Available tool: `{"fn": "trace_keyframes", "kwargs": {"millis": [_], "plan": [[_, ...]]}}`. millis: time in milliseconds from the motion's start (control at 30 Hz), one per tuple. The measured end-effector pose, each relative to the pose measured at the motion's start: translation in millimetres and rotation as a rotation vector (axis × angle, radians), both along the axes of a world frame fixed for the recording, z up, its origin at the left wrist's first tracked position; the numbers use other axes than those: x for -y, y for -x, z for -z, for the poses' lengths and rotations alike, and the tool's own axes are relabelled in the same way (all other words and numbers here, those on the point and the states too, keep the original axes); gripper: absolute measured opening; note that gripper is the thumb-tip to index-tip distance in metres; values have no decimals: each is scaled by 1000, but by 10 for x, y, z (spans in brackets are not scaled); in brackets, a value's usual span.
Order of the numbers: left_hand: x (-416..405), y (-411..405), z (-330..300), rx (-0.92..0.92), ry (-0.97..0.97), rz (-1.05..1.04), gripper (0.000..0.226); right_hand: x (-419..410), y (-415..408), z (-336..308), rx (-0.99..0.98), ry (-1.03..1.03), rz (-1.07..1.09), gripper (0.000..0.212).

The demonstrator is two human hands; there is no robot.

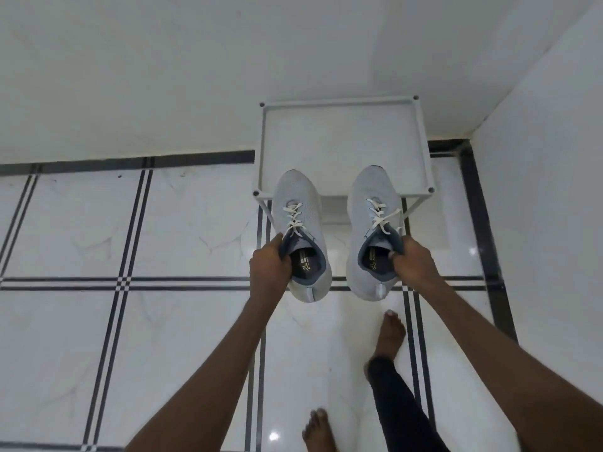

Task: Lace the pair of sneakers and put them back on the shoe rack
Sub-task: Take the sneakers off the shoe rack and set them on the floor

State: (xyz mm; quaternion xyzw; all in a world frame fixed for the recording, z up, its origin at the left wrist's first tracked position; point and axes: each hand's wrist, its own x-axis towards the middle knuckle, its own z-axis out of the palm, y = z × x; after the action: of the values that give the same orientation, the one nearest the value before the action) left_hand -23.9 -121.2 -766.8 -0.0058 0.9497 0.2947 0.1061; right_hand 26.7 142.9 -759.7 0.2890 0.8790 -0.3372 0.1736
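Two light grey sneakers with white laces hang in the air in front of me, toes pointing away. My left hand point(269, 265) grips the left sneaker point(298, 203) at the left side of its collar. My right hand point(412, 262) pinches the right sneaker point(368, 190) at the right side of its collar. Both shoes are laced. Their toes overlap the near edge of the white shoe rack point(342, 138), whose top shelf is bare. A lower shelf shows just under the front rail.
The rack stands in a corner, against the white back wall point(163, 76) and close to the right wall point(548, 158). The floor point(182, 223) is glossy white tile with black stripes. My bare feet point(388, 334) stand just before the rack.
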Motion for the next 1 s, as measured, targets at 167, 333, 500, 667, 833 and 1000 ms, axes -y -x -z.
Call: {"fn": "trace_keyframes", "kwargs": {"millis": [167, 333, 500, 667, 833, 1000], "plan": [[243, -626, 554, 45, -6, 30, 9, 299, -589, 528, 77, -7, -30, 22], [374, -1007, 1528, 75, 50, 12, 12, 529, -882, 1564, 102, -50, -99, 23], [388, -1197, 2752, 62, 56, 11, 23, 670, -1063, 2786, 52, -115, -130, 27], [379, -1271, 3769, 64, 87, 12, 32, 751, -1155, 3852, 12, -160, -114, 38], [375, -1309, 4397, 67, 111, 32, 40, 743, -1164, 4515, -33, -155, -83, 40], [307, -1244, 4647, 23, 79, 59, 44, 631, -1089, 4780, -40, -147, -18, 30]]}}
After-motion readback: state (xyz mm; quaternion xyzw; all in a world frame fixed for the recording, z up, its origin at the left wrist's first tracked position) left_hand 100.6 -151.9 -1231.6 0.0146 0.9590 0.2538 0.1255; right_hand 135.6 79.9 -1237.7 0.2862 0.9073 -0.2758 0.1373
